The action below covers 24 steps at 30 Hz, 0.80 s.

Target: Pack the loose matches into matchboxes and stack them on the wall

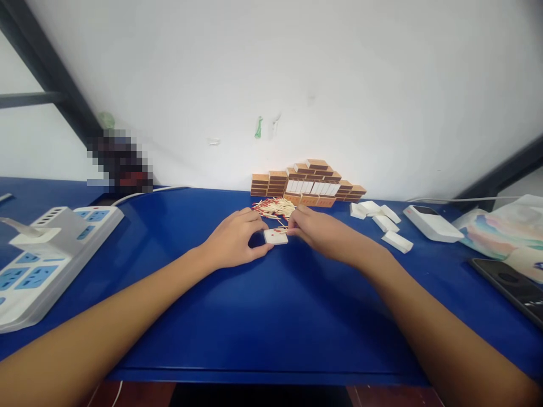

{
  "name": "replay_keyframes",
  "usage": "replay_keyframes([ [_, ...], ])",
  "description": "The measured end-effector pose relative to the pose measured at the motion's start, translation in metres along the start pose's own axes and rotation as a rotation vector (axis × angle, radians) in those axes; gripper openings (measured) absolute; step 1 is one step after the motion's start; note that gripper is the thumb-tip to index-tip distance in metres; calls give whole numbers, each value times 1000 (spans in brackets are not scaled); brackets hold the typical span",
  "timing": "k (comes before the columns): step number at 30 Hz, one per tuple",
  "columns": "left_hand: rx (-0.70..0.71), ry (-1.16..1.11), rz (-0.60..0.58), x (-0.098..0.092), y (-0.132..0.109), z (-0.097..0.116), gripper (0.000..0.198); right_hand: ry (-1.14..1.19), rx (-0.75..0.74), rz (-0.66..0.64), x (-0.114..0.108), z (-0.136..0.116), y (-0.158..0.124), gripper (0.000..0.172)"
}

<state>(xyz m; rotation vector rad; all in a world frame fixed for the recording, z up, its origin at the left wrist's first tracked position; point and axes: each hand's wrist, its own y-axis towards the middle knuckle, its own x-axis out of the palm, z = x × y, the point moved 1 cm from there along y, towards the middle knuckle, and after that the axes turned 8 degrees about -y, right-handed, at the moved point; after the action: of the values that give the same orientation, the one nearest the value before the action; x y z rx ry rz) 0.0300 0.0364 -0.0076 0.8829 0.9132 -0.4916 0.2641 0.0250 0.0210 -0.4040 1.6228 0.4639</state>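
My left hand (235,240) pinches the left side of a small white matchbox tray (275,237) lying on the blue table (271,316). My right hand (320,232) is closed at the tray's right edge, its fingertips on some red-tipped matches there. A loose pile of matches (275,207) lies just behind the tray. Behind that, brown matchboxes (307,182) are stacked against the white wall.
Several empty white trays (384,221) lie to the right, next to a white device (428,222), a plastic bag (504,229) and a dark phone (511,285). A large white power strip (46,254) fills the left side. The table's front edge runs near my forearms.
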Motion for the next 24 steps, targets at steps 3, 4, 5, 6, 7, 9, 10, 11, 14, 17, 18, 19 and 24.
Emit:
replay_keyframes([
  [3, 16, 6, -2, 0, 0, 2, 24, -73, -17, -14, 1, -12, -1, 8],
  [4, 17, 9, -3, 0, 0, 3, 24, -76, -23, -15, 1, -14, -1, 7],
  [5, 18, 13, -3, 0, 0, 4, 24, -67, -27, -9, 0, -14, -1, 6],
  [6, 16, 18, -4, 0, -1, 4, 25, -51, -30, 0, -1, -13, -1, 6],
  [7, 13, 22, -6, 0, -1, 4, 25, -33, -30, 14, -2, -11, -1, 8],
  [9, 3, 23, -11, 0, -1, 4, 26, -5, -23, 51, -6, -3, -1, 11],
  [10, 0, 20, -11, 0, 0, 4, 26, 0, -17, 67, -8, 1, -2, 12],
  [11, -2, 15, -11, 0, 0, 3, 25, -2, -8, 74, -10, 5, -2, 13],
  [14, -17, 14, 10, -2, 1, 3, 25, -68, 76, 38, -14, 9, -1, 28],
  [17, -77, 50, 59, -4, 1, 3, 26, -167, 184, -60, -13, 1, -1, 46],
  [18, -95, 64, 78, -4, 1, 3, 26, -195, 201, -75, -12, -3, 0, 48],
  [19, -107, 75, 97, -4, 1, 4, 26, -217, 205, -78, -11, -9, -1, 49],
  [24, -100, 87, 130, -2, 0, 5, 25, -260, 155, -73, -7, -24, -1, 48],
])
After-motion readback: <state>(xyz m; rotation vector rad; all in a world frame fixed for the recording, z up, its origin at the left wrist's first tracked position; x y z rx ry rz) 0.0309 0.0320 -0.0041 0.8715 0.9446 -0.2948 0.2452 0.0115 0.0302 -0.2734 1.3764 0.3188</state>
